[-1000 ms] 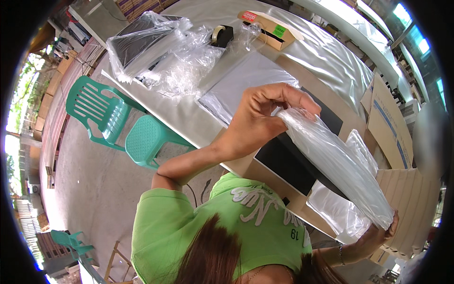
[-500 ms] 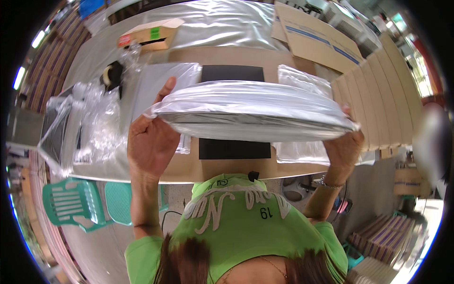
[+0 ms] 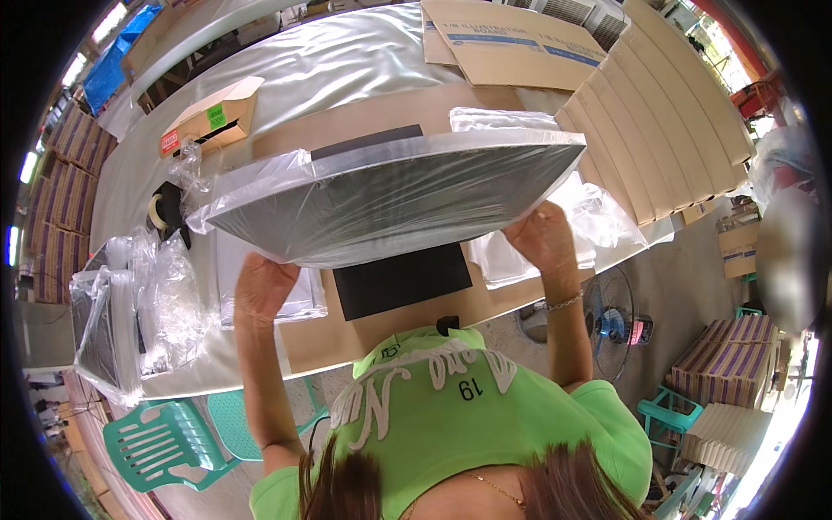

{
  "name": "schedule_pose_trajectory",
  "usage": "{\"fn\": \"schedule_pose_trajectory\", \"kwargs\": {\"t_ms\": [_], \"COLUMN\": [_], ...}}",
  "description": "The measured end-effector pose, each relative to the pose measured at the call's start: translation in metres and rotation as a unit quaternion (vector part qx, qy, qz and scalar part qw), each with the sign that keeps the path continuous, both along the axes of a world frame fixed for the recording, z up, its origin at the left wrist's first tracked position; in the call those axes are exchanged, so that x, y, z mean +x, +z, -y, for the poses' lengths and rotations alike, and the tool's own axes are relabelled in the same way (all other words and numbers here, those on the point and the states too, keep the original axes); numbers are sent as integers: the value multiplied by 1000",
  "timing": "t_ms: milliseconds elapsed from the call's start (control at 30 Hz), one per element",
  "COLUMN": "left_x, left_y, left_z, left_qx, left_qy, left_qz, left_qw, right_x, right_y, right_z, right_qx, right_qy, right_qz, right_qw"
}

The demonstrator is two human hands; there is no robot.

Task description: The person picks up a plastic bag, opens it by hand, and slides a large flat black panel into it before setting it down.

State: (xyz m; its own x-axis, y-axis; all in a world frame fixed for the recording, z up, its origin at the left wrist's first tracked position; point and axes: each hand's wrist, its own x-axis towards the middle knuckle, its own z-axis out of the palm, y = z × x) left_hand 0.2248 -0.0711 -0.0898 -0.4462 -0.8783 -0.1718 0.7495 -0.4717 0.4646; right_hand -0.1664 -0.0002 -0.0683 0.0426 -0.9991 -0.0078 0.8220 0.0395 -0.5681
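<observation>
A flat, dark rectangular panel [image 3: 390,208] with a pale rim, covered in clear plastic, is held tilted above the table. My left hand [image 3: 265,288] is closed on its near edge at the left, and my right hand [image 3: 542,238] grips the near edge at the right. The fingertips are partly hidden by the panel. Beneath it lies a black sheet [image 3: 403,282] on brown cardboard [image 3: 308,341]. Clear plastic sleeves [image 3: 297,301] lie by my left hand. More clear plastic [image 3: 503,264] lies near my right hand.
Plastic-wrapped pieces [image 3: 173,308] crowd the table's left end, near a black tape dispenser [image 3: 166,212]. An open cardboard box [image 3: 212,117] sits at the far left. Cardboard pieces [image 3: 650,121] stand in a row at the right, beside flat cardboard [image 3: 520,43]. A fan [image 3: 611,321] stands below the right edge.
The wrapped panel has tilted from nearly edge-on to show its dark face. My hands have shifted from its ends to its near edge. The whole view has turned somewhat.
</observation>
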Motion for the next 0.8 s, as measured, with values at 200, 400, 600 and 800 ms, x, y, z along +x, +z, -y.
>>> {"fn": "schedule_pose_trajectory", "kwargs": {"t_ms": [200, 400, 600, 800], "left_x": [-33, -13, 7, 1], "left_y": [-32, -11, -34, -60], "left_z": [-21, -70, -92, -94], "left_qx": [22, 28, 48, 47], "left_qy": [89, 33, -128, -123], "left_qz": [11, 80, 94, 423], "left_qw": [996, 996, 986, 896], "right_x": [12, 30, 14, 14], "right_y": [-79, -22, -52, -68], "right_z": [-15, -55, -76, -81], "right_qx": [-19, 63, 183, 221], "right_qy": [-128, 19, 81, 104], "right_qz": [-160, 7, 27, -139], "right_qw": [979, 998, 979, 960]}}
